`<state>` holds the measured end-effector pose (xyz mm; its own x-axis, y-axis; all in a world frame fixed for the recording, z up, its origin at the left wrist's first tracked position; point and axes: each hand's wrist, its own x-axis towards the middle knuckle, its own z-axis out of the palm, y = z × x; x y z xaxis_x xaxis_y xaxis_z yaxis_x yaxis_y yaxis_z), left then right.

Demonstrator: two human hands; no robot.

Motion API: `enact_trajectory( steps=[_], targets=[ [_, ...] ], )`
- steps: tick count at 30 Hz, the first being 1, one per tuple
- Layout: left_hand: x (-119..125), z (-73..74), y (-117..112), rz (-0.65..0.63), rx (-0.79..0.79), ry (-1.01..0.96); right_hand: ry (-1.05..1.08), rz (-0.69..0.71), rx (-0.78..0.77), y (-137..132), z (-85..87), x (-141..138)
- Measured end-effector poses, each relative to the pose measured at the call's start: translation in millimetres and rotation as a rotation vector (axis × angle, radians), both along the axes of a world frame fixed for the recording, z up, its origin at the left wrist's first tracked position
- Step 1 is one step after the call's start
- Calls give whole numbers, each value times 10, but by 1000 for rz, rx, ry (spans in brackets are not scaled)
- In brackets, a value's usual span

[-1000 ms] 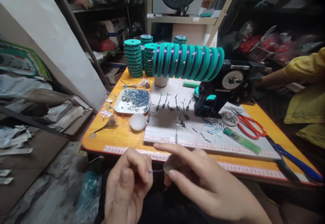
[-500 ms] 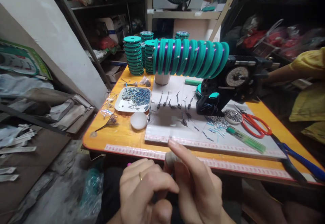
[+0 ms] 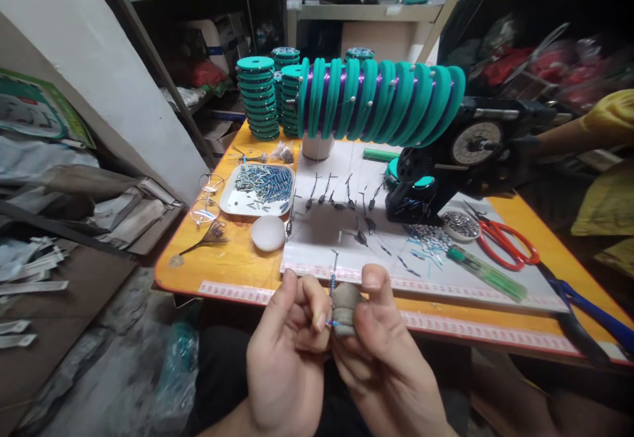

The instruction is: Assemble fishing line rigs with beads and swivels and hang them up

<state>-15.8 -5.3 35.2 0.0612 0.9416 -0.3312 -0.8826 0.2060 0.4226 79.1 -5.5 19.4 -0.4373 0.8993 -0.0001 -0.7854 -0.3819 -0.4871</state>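
My left hand and my right hand meet just in front of the orange table's near edge. Both are closed in a pinch. Between them they hold a thin blue wound piece that stands upright above the fingers. My right thumb wears a grey fabric wrap. A short blue tip shows between the left fingers and the wrap. A white mat on the table carries several small dark hooks and blue pieces.
A row of teal spools with purple line sits on a black winding machine. Stacked teal spools, a tray of blue pieces, a white lid, red scissors, a green lighter, blue pliers. Another person's yellow sleeve at right.
My hands have turned and risen slightly, fingers now curled together in a pinch. The blue wound piece now stands upright between them; the right forefinger no longer points out.
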Motion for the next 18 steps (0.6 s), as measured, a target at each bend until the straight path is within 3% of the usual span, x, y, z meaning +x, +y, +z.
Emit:
enact_trajectory(
  steps=[6, 9, 12, 13, 16, 18],
  targets=[
    [0, -52, -3, 7, 43, -1, -33, 11, 49, 9, -56, 34],
    [-90, -128, -86, 27, 224, 277, -323, -97, 231, 33, -52, 33],
    [-198, -226, -202, 208, 369, 684, -654, -250, 432, 107, 21, 51],
    [-220, -248, -238, 252, 367, 747, -649, -232, 459, 145, 56, 70],
    [-196, -252, -346, 286, 452, 764, -555, -1, 520, 256, 162, 195],
    [-106, -217, -435, 344, 446, 761, -770, 43, 659, 288, 221, 346]
  ],
)
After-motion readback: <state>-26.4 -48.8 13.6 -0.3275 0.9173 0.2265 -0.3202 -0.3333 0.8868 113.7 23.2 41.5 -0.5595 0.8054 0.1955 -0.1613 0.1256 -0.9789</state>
